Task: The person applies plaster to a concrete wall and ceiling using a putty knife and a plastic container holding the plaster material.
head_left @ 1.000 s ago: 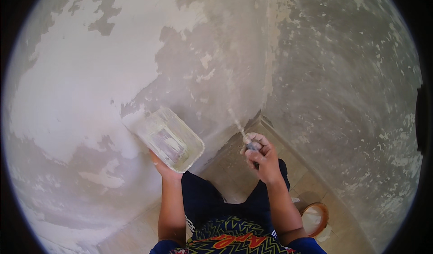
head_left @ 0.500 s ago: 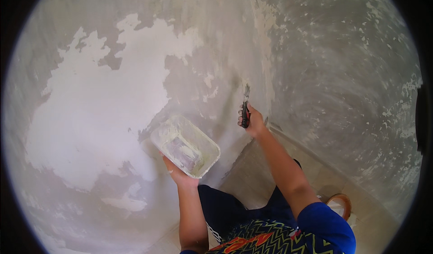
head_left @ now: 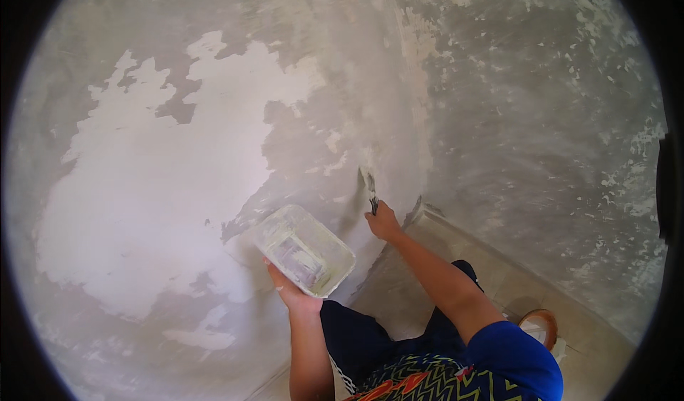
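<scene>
My left hand grips a pale rectangular plastic tub from below its near left side. The tub is tilted with its mouth facing me, and whitish filler smears its bottom and walls. To the right of it, my right hand is closed round the dark handle of a putty knife. The knife's blade points up and slightly left, its tip at the grey wall close to the corner; whether it touches cannot be told. Filler coats part of the blade.
A large white patch of filler covers the wall on the left. Another grey, streaked wall meets it on the right. Beside my right arm, a round brown-rimmed container stands on the tiled floor.
My right hand has moved down and a little left with the putty knife. The tub and my left hand sit slightly lower and further right in view.
</scene>
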Demonstrator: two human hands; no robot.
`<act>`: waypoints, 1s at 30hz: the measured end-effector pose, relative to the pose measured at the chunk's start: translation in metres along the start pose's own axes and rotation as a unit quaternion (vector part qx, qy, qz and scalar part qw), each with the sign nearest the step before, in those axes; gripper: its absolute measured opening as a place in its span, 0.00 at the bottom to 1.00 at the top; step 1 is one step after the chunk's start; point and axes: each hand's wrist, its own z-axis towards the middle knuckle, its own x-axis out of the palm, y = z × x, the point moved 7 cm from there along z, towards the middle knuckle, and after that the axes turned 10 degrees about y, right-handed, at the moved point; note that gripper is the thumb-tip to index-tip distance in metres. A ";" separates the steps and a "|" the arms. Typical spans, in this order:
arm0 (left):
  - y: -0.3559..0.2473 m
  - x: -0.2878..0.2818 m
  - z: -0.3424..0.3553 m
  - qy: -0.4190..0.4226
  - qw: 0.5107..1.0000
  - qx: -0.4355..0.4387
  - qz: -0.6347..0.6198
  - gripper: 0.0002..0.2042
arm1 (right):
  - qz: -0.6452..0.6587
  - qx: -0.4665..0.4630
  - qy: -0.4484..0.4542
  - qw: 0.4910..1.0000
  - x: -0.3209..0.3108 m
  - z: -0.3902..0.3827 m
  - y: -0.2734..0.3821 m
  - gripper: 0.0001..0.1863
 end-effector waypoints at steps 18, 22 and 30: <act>0.001 -0.019 -0.009 -0.028 0.998 -0.037 0.045 0.32 | -0.055 -0.042 -0.109 0.992 -0.118 0.056 0.065 0.20; -0.002 -0.025 -0.015 -0.022 0.998 -0.046 0.042 0.32 | -0.085 -0.027 -0.070 0.994 -0.059 0.005 0.067 0.22; 0.037 -0.012 -0.010 -0.037 0.996 -0.080 -0.033 0.28 | -0.118 -0.115 0.076 0.983 -0.126 -0.037 0.096 0.14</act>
